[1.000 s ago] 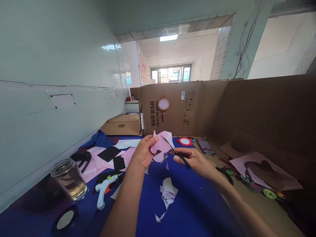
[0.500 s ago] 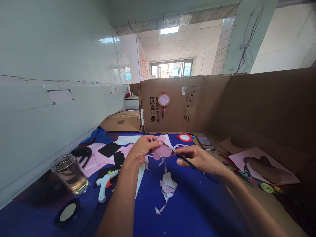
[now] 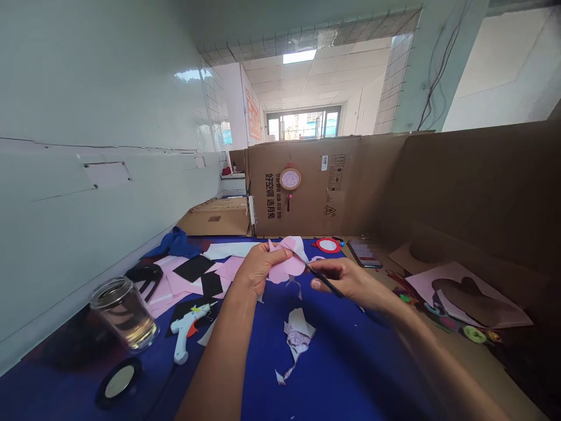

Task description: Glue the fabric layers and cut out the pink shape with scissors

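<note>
My left hand (image 3: 262,264) pinches a pink scalloped paper piece (image 3: 287,270) with a white layer showing at its upper right. In my right hand (image 3: 340,276) is a pair of dark-handled scissors (image 3: 326,282), its blades reaching to the paper's right edge. A thin curled paper strip hangs or lies just beneath the piece; which, I cannot tell. Patterned white and purple scraps (image 3: 298,336) lie on the blue table surface (image 3: 333,362) below my hands.
To the left are a glass of pale liquid (image 3: 127,316), its lid (image 3: 119,383), a white glue gun (image 3: 188,330), and pink and black sheets (image 3: 193,268). A phone (image 3: 366,254), a red ring ornament (image 3: 328,245) and cut cardboard (image 3: 464,301) sit rightward. A cardboard wall (image 3: 307,204) stands behind.
The pink paper piece has turned slightly in my left hand, which sits a little further right. The scissors remain at its right edge, with my right hand almost unmoved.
</note>
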Available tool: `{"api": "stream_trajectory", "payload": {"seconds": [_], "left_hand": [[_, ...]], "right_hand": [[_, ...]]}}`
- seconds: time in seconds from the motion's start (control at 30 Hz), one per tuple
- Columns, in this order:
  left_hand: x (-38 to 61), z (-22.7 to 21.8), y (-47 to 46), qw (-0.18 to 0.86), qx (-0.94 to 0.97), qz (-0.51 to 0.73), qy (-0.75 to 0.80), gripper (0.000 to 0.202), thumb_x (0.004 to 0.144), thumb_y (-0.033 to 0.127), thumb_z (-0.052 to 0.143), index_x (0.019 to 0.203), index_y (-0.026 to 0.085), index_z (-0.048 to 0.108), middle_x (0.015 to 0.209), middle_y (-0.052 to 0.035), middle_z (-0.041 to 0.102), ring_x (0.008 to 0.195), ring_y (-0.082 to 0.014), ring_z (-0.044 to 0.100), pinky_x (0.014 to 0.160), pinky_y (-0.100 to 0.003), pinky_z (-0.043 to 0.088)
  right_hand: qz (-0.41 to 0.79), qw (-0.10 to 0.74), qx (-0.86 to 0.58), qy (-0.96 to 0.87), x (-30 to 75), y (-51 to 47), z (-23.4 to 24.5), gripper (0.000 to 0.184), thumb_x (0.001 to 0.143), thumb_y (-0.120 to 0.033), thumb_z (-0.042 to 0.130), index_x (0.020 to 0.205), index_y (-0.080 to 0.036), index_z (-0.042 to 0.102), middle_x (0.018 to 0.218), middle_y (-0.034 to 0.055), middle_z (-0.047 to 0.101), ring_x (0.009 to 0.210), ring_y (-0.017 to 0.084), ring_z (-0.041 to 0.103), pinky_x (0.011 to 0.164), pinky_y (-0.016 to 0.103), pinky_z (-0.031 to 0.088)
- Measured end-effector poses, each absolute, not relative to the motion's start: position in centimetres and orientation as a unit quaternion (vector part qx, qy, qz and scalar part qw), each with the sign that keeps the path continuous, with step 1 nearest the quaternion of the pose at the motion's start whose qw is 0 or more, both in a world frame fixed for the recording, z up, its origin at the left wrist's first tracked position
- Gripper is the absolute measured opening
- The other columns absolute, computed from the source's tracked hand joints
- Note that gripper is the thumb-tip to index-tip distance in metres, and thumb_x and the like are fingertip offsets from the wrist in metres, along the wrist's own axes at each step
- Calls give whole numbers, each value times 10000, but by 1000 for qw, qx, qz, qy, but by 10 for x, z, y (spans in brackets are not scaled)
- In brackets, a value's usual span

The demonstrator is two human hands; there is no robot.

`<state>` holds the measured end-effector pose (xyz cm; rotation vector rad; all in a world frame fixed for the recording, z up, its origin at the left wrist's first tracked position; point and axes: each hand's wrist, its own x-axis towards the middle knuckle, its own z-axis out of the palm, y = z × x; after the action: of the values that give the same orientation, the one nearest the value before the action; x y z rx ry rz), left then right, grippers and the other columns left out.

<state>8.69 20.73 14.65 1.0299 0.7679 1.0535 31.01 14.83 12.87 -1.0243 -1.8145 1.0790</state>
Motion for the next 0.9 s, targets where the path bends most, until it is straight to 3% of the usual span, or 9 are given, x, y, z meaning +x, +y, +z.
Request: {"api": "stream_trajectory", "payload": {"seconds": [0.23, 0.47, 0.9], "left_hand": [[92, 148, 207, 680, 442, 476, 340, 192, 570, 127, 913, 671, 113, 750, 657, -102, 754, 514, -165, 668, 523, -260, 530], [93, 149, 207, 679, 434, 482, 343, 153, 579, 114, 875, 642, 115, 735, 649, -122, 758, 492, -186, 671, 483, -267, 518], [96, 144, 210, 668, 411, 522, 335, 314, 477, 174, 958, 686, 116, 732, 636, -52, 720, 522, -140, 640, 518, -249, 514]], "right_hand": [[420, 396, -399, -713, 309, 151, 125, 448, 853, -605, 846, 1065, -211, 863, 868, 32, 729, 777, 214, 590, 687, 316, 465], [445, 391, -390, -705, 308, 153, 122, 386, 875, -574, 834, 981, -204, 812, 795, -15, 583, 698, 153, 447, 650, 285, 389], [441, 415, -356, -712, 300, 159, 117, 371, 896, -558, 830, 973, -197, 790, 850, -8, 586, 761, 161, 452, 707, 280, 380]]}}
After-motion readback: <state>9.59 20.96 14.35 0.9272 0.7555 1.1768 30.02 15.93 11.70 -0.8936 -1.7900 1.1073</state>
